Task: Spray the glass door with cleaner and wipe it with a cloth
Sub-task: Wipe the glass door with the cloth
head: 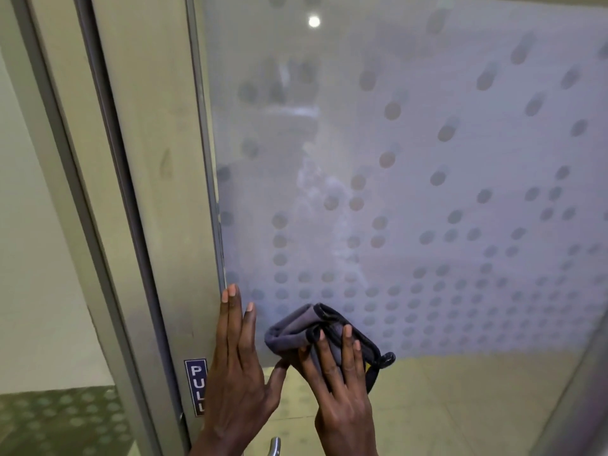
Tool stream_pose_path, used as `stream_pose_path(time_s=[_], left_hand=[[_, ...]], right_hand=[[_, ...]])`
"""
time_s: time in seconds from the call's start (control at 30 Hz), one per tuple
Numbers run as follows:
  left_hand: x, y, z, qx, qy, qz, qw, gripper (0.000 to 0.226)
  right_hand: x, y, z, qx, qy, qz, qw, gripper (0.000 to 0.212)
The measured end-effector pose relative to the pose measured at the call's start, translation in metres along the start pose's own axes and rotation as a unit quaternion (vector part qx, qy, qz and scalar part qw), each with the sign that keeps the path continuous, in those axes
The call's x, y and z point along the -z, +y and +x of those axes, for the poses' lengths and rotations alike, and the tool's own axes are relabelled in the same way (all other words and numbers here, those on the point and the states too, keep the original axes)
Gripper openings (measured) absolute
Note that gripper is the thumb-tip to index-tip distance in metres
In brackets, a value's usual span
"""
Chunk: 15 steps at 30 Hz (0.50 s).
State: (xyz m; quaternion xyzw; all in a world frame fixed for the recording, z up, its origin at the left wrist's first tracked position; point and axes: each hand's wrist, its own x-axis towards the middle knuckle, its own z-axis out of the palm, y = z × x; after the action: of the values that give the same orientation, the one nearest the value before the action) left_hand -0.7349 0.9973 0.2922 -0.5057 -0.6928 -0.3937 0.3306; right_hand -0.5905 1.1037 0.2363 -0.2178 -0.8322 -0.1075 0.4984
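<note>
**Wiping the lower glass by the frame**

Our right hand [340, 393] presses a folded grey cloth [292, 329] with dark edging flat against the glass door [427, 159], low on the pane and near its left edge. The fingers [347, 343] lie straight and slightly spread over the cloth, pushing on it rather than curling round it.

Our left hand [237, 366] rests just beside it, flat and holding nothing. Its fingers are straight and close together, reaching up along the line where the glass meets the metal door frame [154, 159], and its thumb touches the cloth's lower corner.

The glass is frosted with rows of dots, and pale wet streaks [312, 192] run down it above the cloth. A blue PULL sign [195, 386] sits on the frame, partly hidden by our left hand.
</note>
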Motion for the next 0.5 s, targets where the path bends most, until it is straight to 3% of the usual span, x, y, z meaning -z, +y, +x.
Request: stream_pose_path(time_s=[0.2,0.3,0.4,0.5], left_hand=[[0.008,0.011,0.000,0.003,0.000,-0.003,1.000,0.118],[0.014,0.021,-0.007,0.014,-0.001,-0.008,1.000,0.109],[0.022,0.039,-0.025,0.012,-0.012,-0.025,1.000,0.106],[0.030,0.062,-0.051,-0.045,-0.060,-0.051,0.996,0.107]], right_hand=[[0.036,0.003,-0.038,-0.078,-0.054,0.032,0.995,0.081],[0.055,0.003,-0.046,-0.142,-0.043,0.151,0.977,0.069],[0.089,0.003,-0.051,-0.324,-0.087,0.314,0.888,0.079],[0.122,0.008,-0.057,-0.362,-0.156,0.463,0.794,0.059]])
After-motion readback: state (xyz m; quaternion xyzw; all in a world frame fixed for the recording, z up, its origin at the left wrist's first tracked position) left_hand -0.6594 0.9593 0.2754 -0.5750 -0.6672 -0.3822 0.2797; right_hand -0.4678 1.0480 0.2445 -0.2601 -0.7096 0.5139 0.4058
